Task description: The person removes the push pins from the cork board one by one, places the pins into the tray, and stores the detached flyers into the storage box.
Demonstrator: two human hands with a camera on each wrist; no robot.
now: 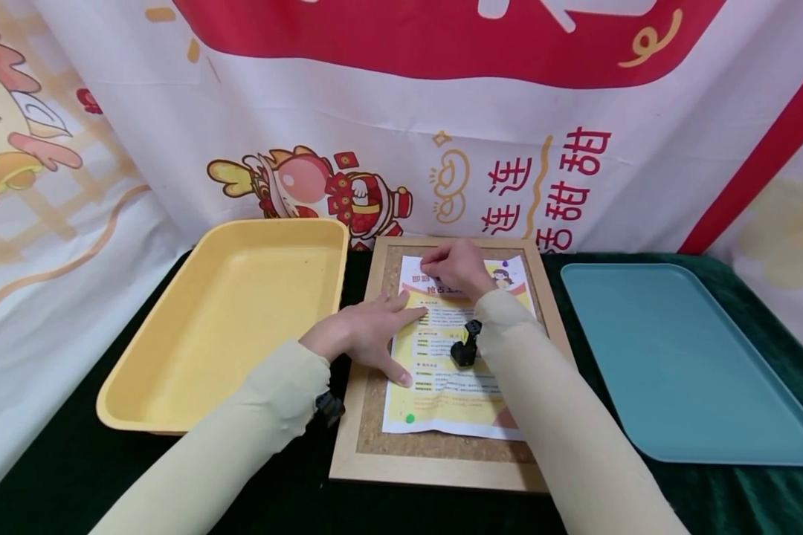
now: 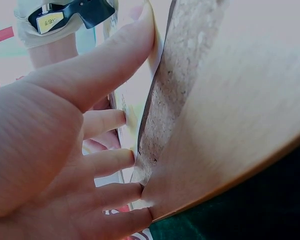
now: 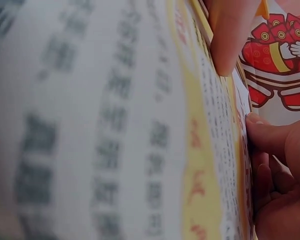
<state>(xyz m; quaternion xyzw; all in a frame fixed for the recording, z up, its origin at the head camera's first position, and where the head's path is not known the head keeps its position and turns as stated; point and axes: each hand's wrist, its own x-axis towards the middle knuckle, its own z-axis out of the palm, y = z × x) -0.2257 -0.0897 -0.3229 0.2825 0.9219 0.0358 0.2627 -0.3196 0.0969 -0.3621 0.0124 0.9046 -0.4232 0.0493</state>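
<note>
A printed yellow-and-white poster (image 1: pixel 435 405) lies on a wood-framed cork board (image 1: pixel 442 446). My left hand (image 1: pixel 378 331) spreads its fingers over the poster's left edge; in the left wrist view its thumb (image 2: pixel 115 65) presses near that edge. At the poster's upper left corner is my right hand (image 1: pixel 462 267), fingers curled, thumb and fingertips together against the paper. In the right wrist view the thumb (image 3: pixel 267 132) meets the sheet; I cannot tell what is between the fingertips. A green round pin head (image 1: pixel 410 418) shows at lower left, a purple one (image 1: pixel 505 264) at upper right.
A yellow tray (image 1: pixel 234 319) stands to the left of the board, and a flat blue tray (image 1: pixel 689 364) lies to its right. Dark green cloth (image 1: pixel 274 483) covers the table. Behind hangs a printed white-and-red backdrop (image 1: pixel 375 104). Both wrists wear small black cameras.
</note>
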